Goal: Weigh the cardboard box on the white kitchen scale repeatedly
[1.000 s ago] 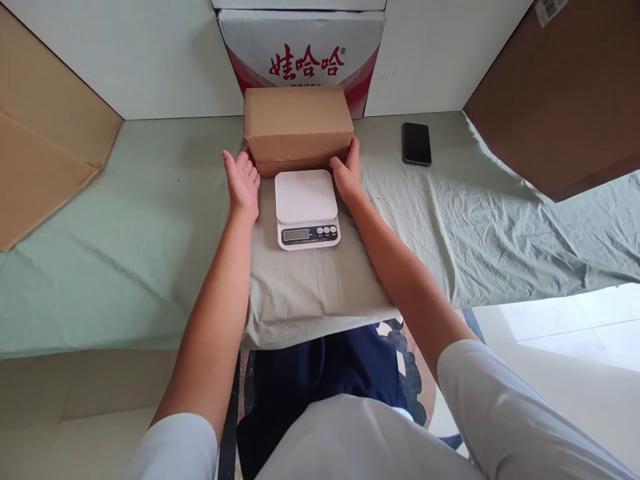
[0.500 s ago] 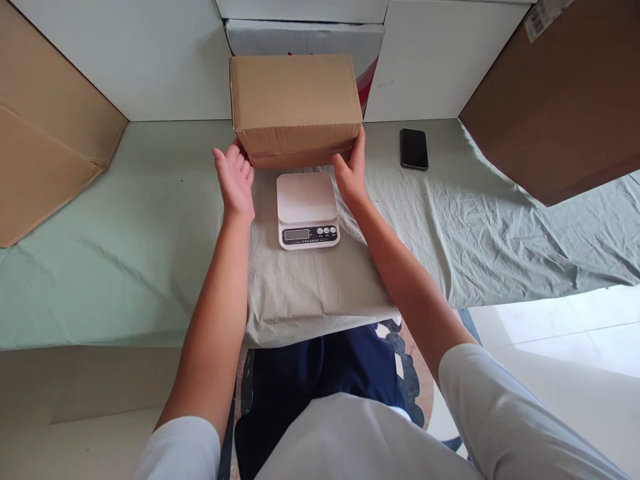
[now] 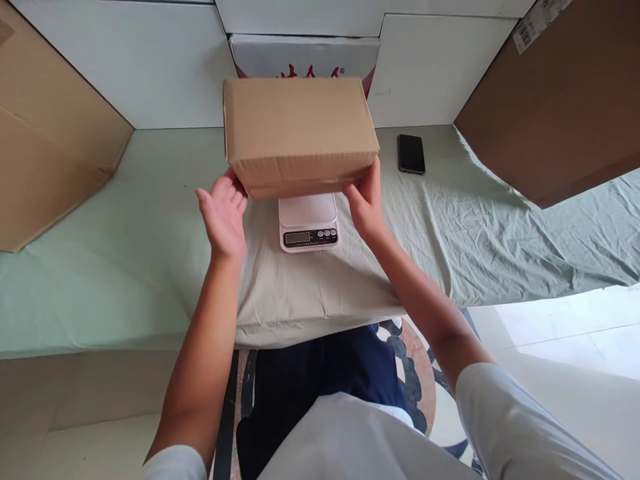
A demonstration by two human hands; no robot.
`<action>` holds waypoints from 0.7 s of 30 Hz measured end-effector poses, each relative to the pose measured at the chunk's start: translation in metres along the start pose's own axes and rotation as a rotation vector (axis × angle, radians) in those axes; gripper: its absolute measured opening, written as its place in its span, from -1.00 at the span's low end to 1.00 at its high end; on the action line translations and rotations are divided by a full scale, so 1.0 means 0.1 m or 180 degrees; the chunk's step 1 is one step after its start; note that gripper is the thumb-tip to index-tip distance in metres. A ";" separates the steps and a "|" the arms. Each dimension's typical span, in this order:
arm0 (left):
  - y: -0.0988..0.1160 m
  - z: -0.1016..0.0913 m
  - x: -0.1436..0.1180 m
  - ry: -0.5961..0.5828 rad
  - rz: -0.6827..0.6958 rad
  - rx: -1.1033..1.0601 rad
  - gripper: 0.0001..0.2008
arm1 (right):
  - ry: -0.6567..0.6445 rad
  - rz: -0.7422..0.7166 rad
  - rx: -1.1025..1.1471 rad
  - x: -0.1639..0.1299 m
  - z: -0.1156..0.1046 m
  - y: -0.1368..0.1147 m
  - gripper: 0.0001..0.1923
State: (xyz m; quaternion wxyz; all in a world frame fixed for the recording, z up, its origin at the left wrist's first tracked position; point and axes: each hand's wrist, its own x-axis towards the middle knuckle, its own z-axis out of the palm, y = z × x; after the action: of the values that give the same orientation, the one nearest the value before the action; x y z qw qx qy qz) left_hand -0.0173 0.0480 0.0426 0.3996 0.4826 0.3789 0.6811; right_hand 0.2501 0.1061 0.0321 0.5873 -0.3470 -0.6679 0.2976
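Between my hands a closed brown cardboard box [image 3: 303, 123] is held up, its near face tilted down toward me. My left hand [image 3: 224, 212] supports its lower left corner from below, thumb spread outward and fingertips hidden under the box. At the lower right corner my right hand [image 3: 366, 205] grips the edge, with the thumb on the near face. A white digital kitchen scale [image 3: 309, 223] lies on the cloth under the box; its rear platform is covered, while the display and buttons face me.
A black phone [image 3: 411, 154] lies right of the box on the green cloth [image 3: 150, 267]. Large cardboard sheets or boxes stand at the left [image 3: 55, 133] and right [image 3: 555, 107]. White boxes [image 3: 165, 63] form a wall behind, one with red lettering.
The box has come toward me and now hangs over the back part of the scale. Both hands moved with it, and the view shifted slightly.
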 end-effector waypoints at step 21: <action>-0.15 0.03 -0.43 0.0130 -0.0253 -0.0105 -0.14 | 0.0127 0.0251 -0.0044 -0.58 -0.07 -0.13 -0.18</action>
State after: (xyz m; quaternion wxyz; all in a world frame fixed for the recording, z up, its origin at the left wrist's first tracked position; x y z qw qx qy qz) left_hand -0.0025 0.0148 0.0149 0.4264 0.4465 0.3945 0.6806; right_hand 0.2595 0.0513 0.0095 0.5858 -0.3830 -0.6439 0.3090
